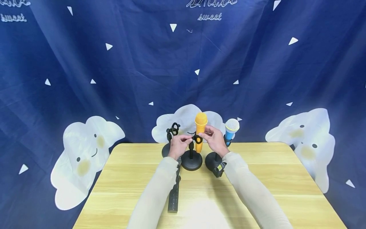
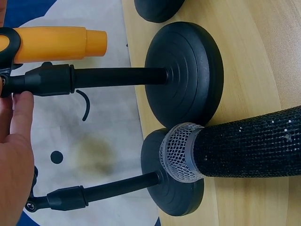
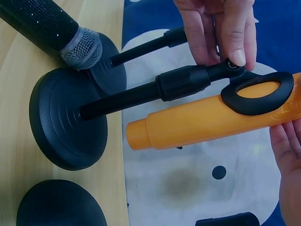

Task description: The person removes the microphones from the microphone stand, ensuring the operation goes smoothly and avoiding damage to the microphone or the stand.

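Note:
My right hand [image 1: 215,140] holds an orange microphone [image 1: 201,120] upright, its head pointing up. The microphone sits in the black ring clip [image 3: 228,101] of the middle microphone stand [image 1: 191,162]. At the joint just under that clip, my left hand [image 1: 178,147] pinches the stand between thumb and fingers, as the right wrist view shows. The round base [image 2: 188,70] of this stand rests on the table, and the microphone's lower end hangs beside the pole. In the right wrist view, only part of my right hand [image 3: 289,150] shows, along the microphone's far side.
A blue microphone with a white head [image 1: 231,128] stands in the right-hand stand [image 1: 211,161]. Behind my left hand is another stand [image 1: 169,135] with a bare clip. A black glittery microphone [image 1: 173,198] lies on the wooden table [image 1: 271,181]. A patterned blue curtain [image 1: 143,63] hangs behind.

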Available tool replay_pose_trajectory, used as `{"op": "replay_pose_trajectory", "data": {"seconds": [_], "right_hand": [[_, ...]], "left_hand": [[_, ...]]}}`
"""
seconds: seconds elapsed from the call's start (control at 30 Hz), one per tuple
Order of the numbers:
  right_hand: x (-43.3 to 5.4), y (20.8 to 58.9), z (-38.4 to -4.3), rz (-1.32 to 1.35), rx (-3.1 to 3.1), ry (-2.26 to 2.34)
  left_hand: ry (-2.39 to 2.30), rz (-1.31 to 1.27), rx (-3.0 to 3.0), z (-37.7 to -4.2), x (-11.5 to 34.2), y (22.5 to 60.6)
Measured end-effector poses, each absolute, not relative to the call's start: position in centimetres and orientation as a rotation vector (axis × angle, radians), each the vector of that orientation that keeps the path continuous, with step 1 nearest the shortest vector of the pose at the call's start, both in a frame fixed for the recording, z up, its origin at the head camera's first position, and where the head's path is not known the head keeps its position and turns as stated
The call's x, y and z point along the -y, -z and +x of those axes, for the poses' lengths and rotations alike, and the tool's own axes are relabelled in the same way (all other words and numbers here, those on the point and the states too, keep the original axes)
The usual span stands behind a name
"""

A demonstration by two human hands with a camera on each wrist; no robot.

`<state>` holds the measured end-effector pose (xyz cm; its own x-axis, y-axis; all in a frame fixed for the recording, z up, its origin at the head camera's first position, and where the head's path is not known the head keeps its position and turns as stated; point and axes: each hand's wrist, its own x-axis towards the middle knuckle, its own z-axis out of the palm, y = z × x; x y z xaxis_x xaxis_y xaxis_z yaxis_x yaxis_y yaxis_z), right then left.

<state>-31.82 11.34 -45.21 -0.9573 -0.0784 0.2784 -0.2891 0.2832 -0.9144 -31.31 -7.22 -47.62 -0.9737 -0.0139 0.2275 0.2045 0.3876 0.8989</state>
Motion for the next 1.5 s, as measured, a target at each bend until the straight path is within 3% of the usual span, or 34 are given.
{"op": "replay_pose_trajectory", "data": {"seconds": [1.5], "right_hand": [[-10.92, 44.27, -31.34, 0.298, 2.353, -1.761]], "left_hand": [[1.622, -0.220, 2.450, -31.37, 7.31, 47.37]]}}
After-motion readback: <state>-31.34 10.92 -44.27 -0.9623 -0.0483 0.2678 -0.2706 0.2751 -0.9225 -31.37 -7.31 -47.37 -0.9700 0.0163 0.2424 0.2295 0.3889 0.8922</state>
